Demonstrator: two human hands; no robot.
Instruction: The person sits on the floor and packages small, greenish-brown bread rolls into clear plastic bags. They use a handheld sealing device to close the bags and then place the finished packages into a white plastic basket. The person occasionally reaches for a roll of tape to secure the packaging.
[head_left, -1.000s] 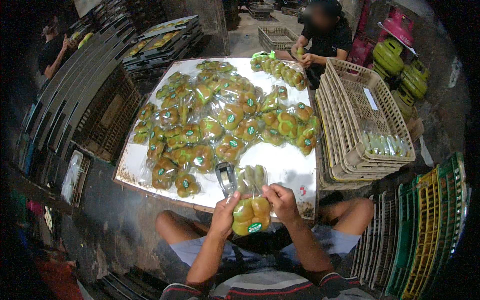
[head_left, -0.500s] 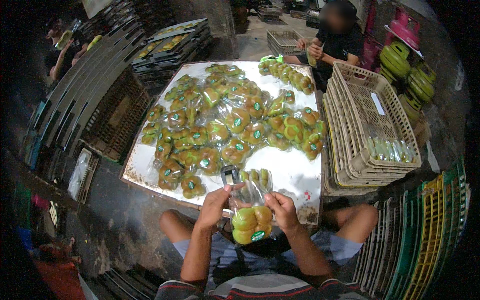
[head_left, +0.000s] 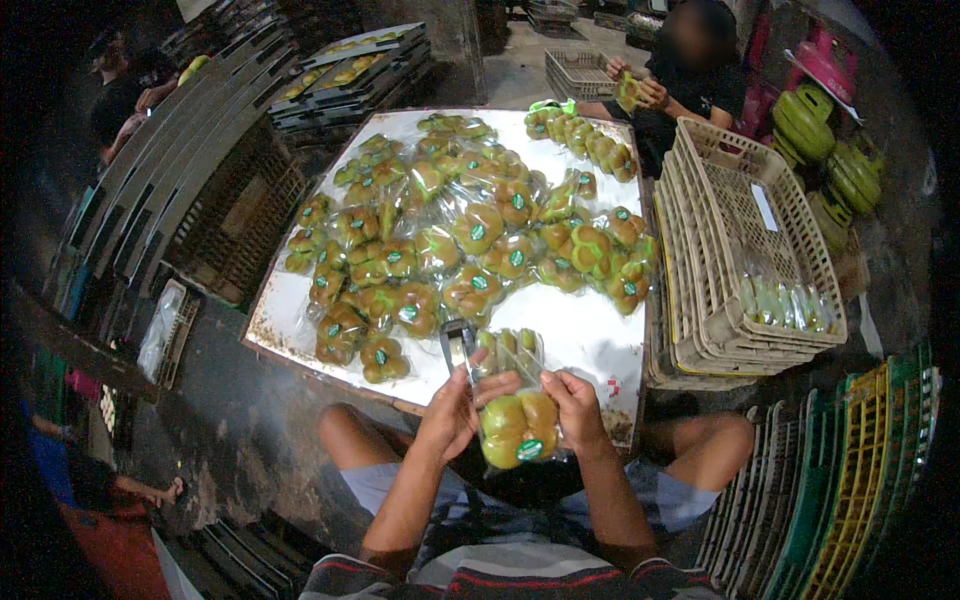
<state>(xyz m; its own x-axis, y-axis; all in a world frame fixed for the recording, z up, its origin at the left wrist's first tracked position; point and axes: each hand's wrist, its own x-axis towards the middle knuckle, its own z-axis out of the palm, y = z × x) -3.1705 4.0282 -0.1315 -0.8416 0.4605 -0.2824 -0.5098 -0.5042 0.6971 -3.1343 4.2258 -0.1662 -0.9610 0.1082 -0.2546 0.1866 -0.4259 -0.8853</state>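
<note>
My right hand point(head_left: 574, 404) pinches the right edge of a clear plastic bag between thumb and fingers. Inside the bag sits a lobed, greenish-brown bread bun point(head_left: 518, 420) with a green oval label low on its front. My left hand point(head_left: 452, 412) is closed at the bag's left side, its fingers partly behind the film. Just above the left fingertips stands a dark, narrow device with a pale middle point(head_left: 458, 345); its kind is unclear. Small elongated green rolls point(head_left: 512, 345) show beyond the held bun; whether they share its bag I cannot tell. Many bagged buns point(head_left: 478, 228) cover the white table point(head_left: 560, 325).
Stacked beige crates point(head_left: 760, 290) stand right of the table, some bagged goods in the top one. Green gas cylinders point(head_left: 803, 122) are behind them. A co-worker point(head_left: 690, 85) sits at the far right, holding a bun. Trays and racks point(head_left: 150, 200) line the left side.
The bagged bun has moved slightly up and to the right with both my hands. The co-worker at the far right has raised the item in their hands.
</note>
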